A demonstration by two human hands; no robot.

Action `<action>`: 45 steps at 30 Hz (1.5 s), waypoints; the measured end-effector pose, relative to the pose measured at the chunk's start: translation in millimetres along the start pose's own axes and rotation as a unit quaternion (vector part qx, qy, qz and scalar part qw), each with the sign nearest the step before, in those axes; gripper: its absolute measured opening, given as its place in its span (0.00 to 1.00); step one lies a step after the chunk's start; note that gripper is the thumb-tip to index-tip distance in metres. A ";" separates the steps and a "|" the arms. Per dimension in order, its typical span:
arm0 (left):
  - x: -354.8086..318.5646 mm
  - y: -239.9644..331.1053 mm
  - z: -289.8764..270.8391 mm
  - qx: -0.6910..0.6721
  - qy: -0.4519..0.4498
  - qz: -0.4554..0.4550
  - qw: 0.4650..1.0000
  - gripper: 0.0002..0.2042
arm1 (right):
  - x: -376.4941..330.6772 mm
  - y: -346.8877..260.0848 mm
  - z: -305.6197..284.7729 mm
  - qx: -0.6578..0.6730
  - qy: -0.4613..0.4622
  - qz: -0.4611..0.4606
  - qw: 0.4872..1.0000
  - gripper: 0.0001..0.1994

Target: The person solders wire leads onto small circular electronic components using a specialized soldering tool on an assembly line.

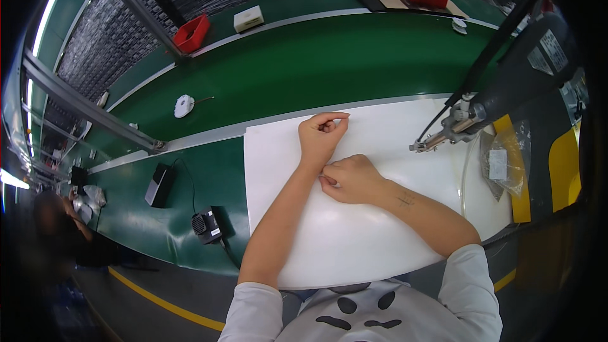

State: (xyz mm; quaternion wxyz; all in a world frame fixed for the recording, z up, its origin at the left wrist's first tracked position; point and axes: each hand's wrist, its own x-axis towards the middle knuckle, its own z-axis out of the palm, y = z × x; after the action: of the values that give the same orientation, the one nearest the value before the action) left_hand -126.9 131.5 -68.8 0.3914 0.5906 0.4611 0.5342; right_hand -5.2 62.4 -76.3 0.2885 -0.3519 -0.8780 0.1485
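Note:
Above the white sheet that covers the bench, my left hand is loosely closed, its fingers curled inward and one digit pointing right. Nothing shows in it. My right hand rests against my left wrist, its fingers curled and their tips pressed near the wrist. Whether something small lies between those fingertips is hidden. The forearms come close together at the wrists. To the right of both hands hangs the metal nozzle of a dark grey machine.
A green conveyor belt runs beyond the sheet, carrying a white round part. A black box and a corded black device sit left. A clear plastic bag lies right. Red bins stand behind; a person sits far left.

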 end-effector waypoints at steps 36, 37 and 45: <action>133.5 -4.9 -257.9 0.469 0.225 0.071 0.851 0.10 | -5.9 -0.9 -6.5 -0.006 0.061 -0.080 0.995 0.10; 129.0 -3.0 -248.6 0.266 0.186 -0.017 0.946 0.12 | -8.1 -5.7 -9.7 -0.037 0.101 -0.192 0.975 0.10; -42.9 33.1 -78.9 -0.065 -0.099 -0.279 0.953 0.14 | -31.1 -96.8 -146.6 -0.077 0.361 -0.401 0.838 0.09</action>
State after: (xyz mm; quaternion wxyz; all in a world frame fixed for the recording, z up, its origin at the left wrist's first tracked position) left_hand -201.2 78.9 -39.1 0.6061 0.4614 0.5307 0.3716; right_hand 51.0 -19.6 71.9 0.5917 -0.0187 -0.7843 -0.1856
